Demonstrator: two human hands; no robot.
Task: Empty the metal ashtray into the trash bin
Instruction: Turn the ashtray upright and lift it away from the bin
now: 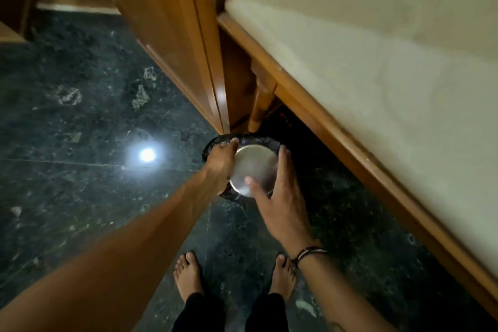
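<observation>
While the person stands barefoot on the dark green marble floor (80, 121), both hands are extended downward over the trash bin (208, 147). The metal ashtray (253, 167) is held directly above the bin's opening, turned so that its round, flat, shiny underside faces up toward the viewer. The left hand (219, 162) has its grip clamped on the ashtray's left rim, fingers curled over the far edge. The right hand (283, 205) has its grip apart: the fingers are spread, the thumb tip rests on the near part of the metal surface and the index finger runs up along the right rim. Whether the remaining right fingers touch the ashtray cannot be told, as the frame is blurred.

The bin sits just beneath the grip, lined with a black bag whose gathered edge shows around the ashtray on the left and near sides. Beyond the grip stands a wooden cabinet panel (172, 35), its lower corner meeting the floor just behind the bin. To the right of the grip a wooden frame (336, 137) carries a pale cushioned surface (377, 48). Left of the grip, a bright light reflection (147, 155) shines on the floor. A braided band (308, 255) circles the right wrist. Both bare feet (187, 275) are planted nearer than the grip.
</observation>
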